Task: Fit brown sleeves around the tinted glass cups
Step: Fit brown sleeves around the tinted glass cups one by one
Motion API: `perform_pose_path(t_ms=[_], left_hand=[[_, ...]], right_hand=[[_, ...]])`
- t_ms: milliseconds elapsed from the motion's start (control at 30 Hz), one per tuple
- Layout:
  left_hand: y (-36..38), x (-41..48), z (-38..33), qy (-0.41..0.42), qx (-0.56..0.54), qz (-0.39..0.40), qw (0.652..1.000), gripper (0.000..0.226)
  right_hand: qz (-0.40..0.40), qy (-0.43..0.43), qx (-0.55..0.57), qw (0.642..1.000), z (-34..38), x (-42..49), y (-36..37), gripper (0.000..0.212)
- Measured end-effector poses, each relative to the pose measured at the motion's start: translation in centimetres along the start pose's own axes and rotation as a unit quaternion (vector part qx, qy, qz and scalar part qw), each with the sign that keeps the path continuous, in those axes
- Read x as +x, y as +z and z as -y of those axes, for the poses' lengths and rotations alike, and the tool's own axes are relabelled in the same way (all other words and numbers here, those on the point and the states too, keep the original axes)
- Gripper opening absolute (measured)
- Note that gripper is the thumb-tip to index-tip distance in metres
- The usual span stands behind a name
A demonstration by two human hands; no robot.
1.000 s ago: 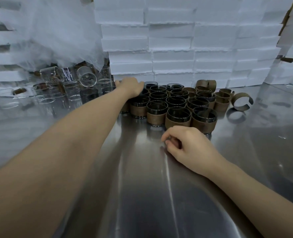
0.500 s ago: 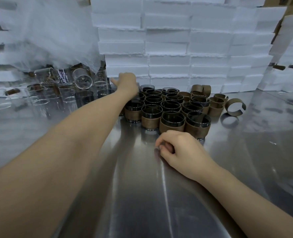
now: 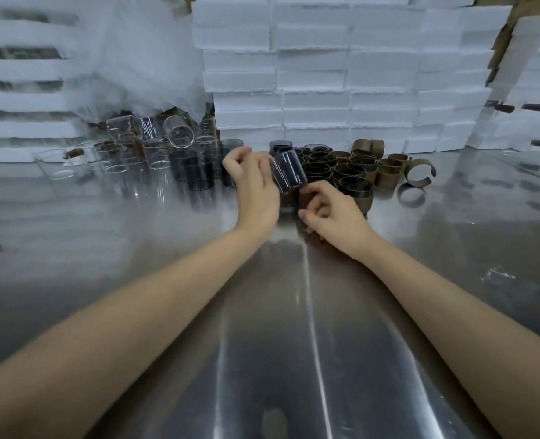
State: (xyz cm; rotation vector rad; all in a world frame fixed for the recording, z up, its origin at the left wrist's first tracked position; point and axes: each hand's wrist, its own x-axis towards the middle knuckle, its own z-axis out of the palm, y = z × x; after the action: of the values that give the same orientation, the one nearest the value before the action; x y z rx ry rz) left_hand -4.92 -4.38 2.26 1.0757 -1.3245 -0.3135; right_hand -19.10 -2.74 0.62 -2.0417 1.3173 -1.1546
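bare cups left, sleeved cups right, boxes behind

Both bare forearms reach forward from the lower corners and converge near the middle. The left hand is raised with its back toward the camera, wrist slightly bent, fingers curled and thumb up, pinching a tilted cup at its right side. The right hand sits lower and just right of the left, knuckles up, fingers curled under, with the thumb and forefinger reaching toward the cup's lower end. The two hands nearly touch.
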Motion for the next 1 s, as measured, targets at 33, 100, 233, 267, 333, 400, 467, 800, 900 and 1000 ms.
perform_pose_path(t_ms=[33,100,233,267,333,400,467,800,900,1000], left_hand=[[-0.5,-1.2,0.0,0.023,0.004,0.009,1.0,0.019],[-1.3,-2.2,0.2,0.038,0.005,0.023,0.999,0.02],[-1.9,-2.7,0.1,0.13,0.045,0.105,0.985,0.016],[-1.9,-2.7,0.0,0.132,0.041,0.112,0.984,0.017],[-1.6,-3.0,-0.1,0.145,0.033,0.13,0.98,0.017],[-1.2,-3.2,0.3,0.168,0.023,0.152,0.974,0.012],[-0.9,-3.1,0.6,0.155,-0.025,0.177,0.972,0.02],[-1.0,-2.5,1.1,-0.064,-0.16,0.319,0.932,0.064],[-1.2,-2.2,1.2,-0.046,-0.156,0.324,0.932,0.062],[-1.3,-2.0,1.3,-0.052,-0.149,0.318,0.935,0.059]], right_hand=[[0.018,0.017,0.053,0.998,0.0,-0.1,0.0,0.031],[0.055,0.035,0.114,0.991,0.2,-0.4,0.0,0.045],[0.033,0.053,0.177,0.982,0.7,-0.9,0.4,0.068],[0.024,0.058,0.193,0.979,0.7,-0.9,0.5,0.078],[0.003,0.064,0.203,0.977,0.5,-0.8,0.4,0.094],[-0.012,0.055,0.208,0.976,0.3,-0.6,0.1,0.082],[-0.02,0.04,0.244,0.969,0.0,-0.5,-0.2,0.068],[-0.019,0.003,0.232,0.972,-0.8,0.1,-0.7,0.074],[-0.011,0.008,0.243,0.97,-0.9,0.1,-0.7,0.07],[0.001,0.022,0.262,0.965,-0.8,0.1,-0.6,0.072]])
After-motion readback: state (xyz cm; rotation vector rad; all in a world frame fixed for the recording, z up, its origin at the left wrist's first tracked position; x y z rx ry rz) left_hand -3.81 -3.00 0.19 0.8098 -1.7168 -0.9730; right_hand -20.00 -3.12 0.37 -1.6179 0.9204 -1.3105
